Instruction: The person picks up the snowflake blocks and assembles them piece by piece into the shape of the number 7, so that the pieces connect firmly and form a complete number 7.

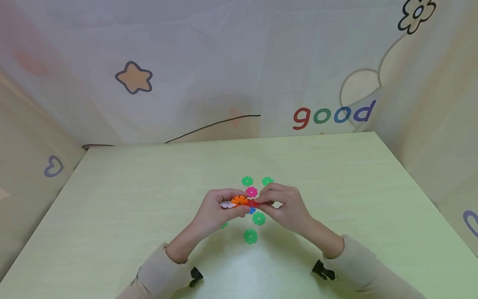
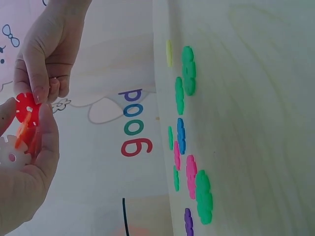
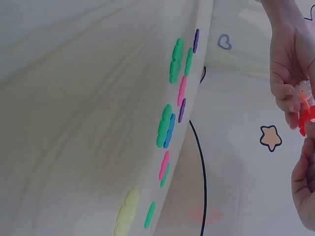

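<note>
the left hand [image 1: 213, 209] curls thumb and fingers round the orange disc [image 1: 239, 200] and the white disc [image 1: 226, 204]. the right hand [image 1: 285, 203] pinches the red disc [image 2: 23, 107] between thumb and fingertips. these three discs form a row above the table [image 1: 123, 207], between the hands: white at left, orange in the middle, red at right. the seating of the joints cannot be told. green discs [image 1: 250, 236], pink discs [image 1: 252, 192], a blue disc [image 2: 181, 136] and a yellow disc [image 3: 127, 212] lie flat below.
</note>
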Available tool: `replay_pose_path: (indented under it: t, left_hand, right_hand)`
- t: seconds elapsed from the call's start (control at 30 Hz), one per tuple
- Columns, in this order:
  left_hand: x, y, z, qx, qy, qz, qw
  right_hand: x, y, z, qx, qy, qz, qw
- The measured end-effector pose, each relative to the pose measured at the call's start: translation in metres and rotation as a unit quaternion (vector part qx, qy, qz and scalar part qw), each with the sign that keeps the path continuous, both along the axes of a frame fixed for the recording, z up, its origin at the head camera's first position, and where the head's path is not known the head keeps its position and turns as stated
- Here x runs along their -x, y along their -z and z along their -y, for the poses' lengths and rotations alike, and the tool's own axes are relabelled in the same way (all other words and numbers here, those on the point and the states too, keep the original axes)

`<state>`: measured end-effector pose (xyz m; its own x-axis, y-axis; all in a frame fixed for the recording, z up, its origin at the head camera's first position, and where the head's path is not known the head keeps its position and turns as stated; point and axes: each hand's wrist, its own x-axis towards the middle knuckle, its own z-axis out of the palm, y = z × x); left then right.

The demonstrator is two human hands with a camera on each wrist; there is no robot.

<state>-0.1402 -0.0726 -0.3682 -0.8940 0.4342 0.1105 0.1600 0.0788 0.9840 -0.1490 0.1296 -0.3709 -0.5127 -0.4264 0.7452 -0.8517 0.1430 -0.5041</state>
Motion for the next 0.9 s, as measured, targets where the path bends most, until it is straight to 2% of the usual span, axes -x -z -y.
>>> replay_pose_path:
  t: [0.17, 0.3, 0.4, 0.5, 0.6, 0.7, 0.9]
  left_hand:
    - [-0.001, 0.000, 0.000, 0.014, -0.015, -0.005, 0.9998]
    - [-0.004, -0.002, 0.001, 0.029, -0.037, -0.019, 0.9987]
    - [-0.005, -0.002, 0.002, 0.034, -0.051, -0.024, 0.9978]
    - [-0.005, -0.001, 0.003, 0.034, -0.058, -0.027, 0.9974]
    - [-0.005, 0.001, 0.005, 0.029, -0.055, -0.041, 0.9972]
    - [-0.005, 0.002, 0.005, 0.023, -0.046, -0.061, 0.9969]
    - [-0.005, 0.003, 0.005, 0.019, -0.042, -0.076, 0.9960]
  right_hand:
    - [0.000, 0.001, 0.002, -0.006, 0.003, -0.007, 1.0000]
    - [0.000, 0.000, -0.001, -0.016, 0.028, -0.004, 0.9995]
    - [0.002, 0.000, -0.009, -0.033, 0.055, 0.017, 0.9978]
    - [0.004, 0.000, -0.021, -0.067, 0.076, 0.063, 0.9929]
    - [0.006, 0.002, -0.034, -0.116, 0.092, 0.126, 0.9809]
    - [0.010, 0.006, -0.046, -0.159, 0.101, 0.183, 0.9647]
    - [0.016, 0.013, -0.065, -0.215, 0.085, 0.254, 0.9390]
